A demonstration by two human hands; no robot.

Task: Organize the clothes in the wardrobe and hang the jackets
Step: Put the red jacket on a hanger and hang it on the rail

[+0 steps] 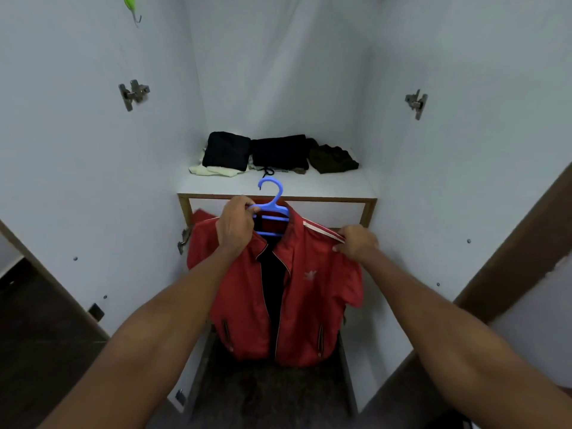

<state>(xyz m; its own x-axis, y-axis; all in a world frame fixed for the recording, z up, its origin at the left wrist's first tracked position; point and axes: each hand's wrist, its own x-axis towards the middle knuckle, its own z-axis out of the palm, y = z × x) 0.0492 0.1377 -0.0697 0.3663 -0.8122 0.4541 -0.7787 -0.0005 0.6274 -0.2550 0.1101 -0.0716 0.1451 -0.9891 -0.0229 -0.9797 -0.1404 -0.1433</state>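
Below the white shelf edge: red zip-front jacket with white shoulder stripes [297,283], hanging open-fronted on a blue plastic hanger [270,209], well in front of the shelf.
Landmark: white wardrobe shelf with a wooden front lip [278,187], carrying folded dark clothes [280,151] at its back.
Step in hand: seating the jacket on the hanger; collar already round the hanger neck, one shoulder being settled, by the look of it.
Left hand [235,226]: just below the shelf lip, fingers curled round the hanger's left arm beside the collar, bearing the garment's weight.
Right hand [356,243]: lower and to the right of the shelf's middle, pinching the striped shoulder seam between thumb and fingers, pulling it outward.
Jacket relative to hands: slung between both, collar under the left, right shoulder in the right, body dropping beneath toward the dark floor.
Far sleeve: bunched under the shelf's left end, possibly not yet straight.
Next move, as a judgement: smooth that shoulder, then lift the hook far above the shelf to a rail; no rail visible.
Above the shelf, top left: green hanger hook [131,7], only partly in frame.
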